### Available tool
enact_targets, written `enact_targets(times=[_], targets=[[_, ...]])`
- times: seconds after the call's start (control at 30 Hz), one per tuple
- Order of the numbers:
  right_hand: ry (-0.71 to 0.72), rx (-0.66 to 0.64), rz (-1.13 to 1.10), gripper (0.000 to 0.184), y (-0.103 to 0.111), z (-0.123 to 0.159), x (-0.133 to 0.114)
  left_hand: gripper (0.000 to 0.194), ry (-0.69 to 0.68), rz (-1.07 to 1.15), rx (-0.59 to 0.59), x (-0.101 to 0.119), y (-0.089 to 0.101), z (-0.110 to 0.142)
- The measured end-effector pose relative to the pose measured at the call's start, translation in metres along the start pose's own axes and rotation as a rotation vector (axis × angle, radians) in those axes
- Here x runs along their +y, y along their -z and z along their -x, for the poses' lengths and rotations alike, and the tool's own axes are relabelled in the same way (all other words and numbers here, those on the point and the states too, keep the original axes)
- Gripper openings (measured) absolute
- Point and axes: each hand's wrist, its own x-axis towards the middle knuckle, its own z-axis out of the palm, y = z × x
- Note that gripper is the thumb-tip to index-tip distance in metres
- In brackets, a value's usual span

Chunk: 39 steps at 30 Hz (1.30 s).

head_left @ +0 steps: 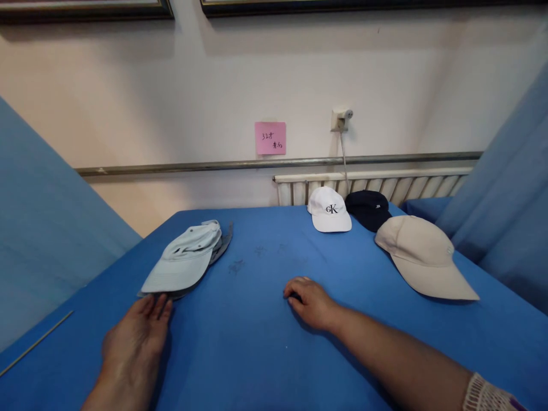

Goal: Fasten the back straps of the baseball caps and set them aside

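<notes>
Near the left side of the blue-covered table, a pale blue baseball cap (182, 260) lies on top of a darker grey cap (221, 246), brims towards me. My left hand (139, 331) is just in front of them, palm up, its outstretched fingers at the lower brim edge. Whether those fingertips bear any weight I cannot tell. On the middle of the table rests my right hand (310, 302), loosely curled, with nothing visible in it. To its right lies a beige cap (422, 251). Farther back sit a white cap with black letters (329, 211) and a dark navy cap (368, 208).
A thin stick (36, 344) lies at the table's left edge. Blue curtains (47, 194) hang on both sides. Behind the table are a radiator (419, 185), a wall rail (205, 166), a plugged socket (340, 120) and a pink note (270, 138).
</notes>
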Motion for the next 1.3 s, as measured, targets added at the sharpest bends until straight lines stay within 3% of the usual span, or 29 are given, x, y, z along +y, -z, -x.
enact_targets(times=[0.2, 0.43, 0.57, 0.63, 0.7, 0.8, 0.9, 1.0, 1.13, 1.2, 1.3], targets=[[-0.003, -0.02, 0.032, 0.02, 0.0, -0.001, 0.0, 0.014, 0.246, -0.003, 0.017, 0.009, -0.03, 0.018], [-0.008, -0.027, 0.041, 0.019, 0.002, -0.001, -0.002, 0.017, 0.105, 0.037, -0.007, 0.016, -0.067, 0.012], [-0.04, 0.027, -0.046, 0.019, -0.007, -0.004, 0.004, 0.02, -0.018, 0.134, -0.181, 0.017, -0.095, 0.017], [-0.123, 0.179, -0.167, 0.02, -0.011, -0.008, 0.011, 0.024, -0.038, 0.177, -0.306, 0.014, -0.11, 0.019], [-0.224, 0.443, -0.308, 0.022, -0.007, -0.014, 0.021, 0.028, -0.045, 0.219, -0.409, 0.007, -0.123, 0.02], [-0.359, 0.826, -0.474, 0.031, 0.014, -0.022, 0.044, 0.031, -0.007, 0.22, -0.465, -0.012, -0.138, 0.019], [-0.486, 0.994, -0.628, 0.036, 0.041, -0.024, 0.067, 0.027, 0.098, 0.127, -0.475, -0.038, -0.144, 0.017], [-0.543, 0.974, -0.693, 0.039, 0.053, -0.025, 0.079, 0.025, 0.233, -0.001, -0.524, -0.058, -0.143, 0.017], [-0.518, 0.836, -0.767, 0.044, 0.046, -0.025, 0.07, 0.024, 0.336, -0.092, -0.579, -0.064, -0.139, 0.017], [-0.475, 0.685, -0.836, 0.049, 0.041, -0.023, 0.057, 0.02, 0.372, -0.115, -0.601, -0.06, -0.138, 0.019], [-0.425, 0.287, -1.089, 0.062, 0.039, -0.016, 0.034, 0.01, 0.392, -0.139, -0.621, -0.056, -0.135, 0.029]])
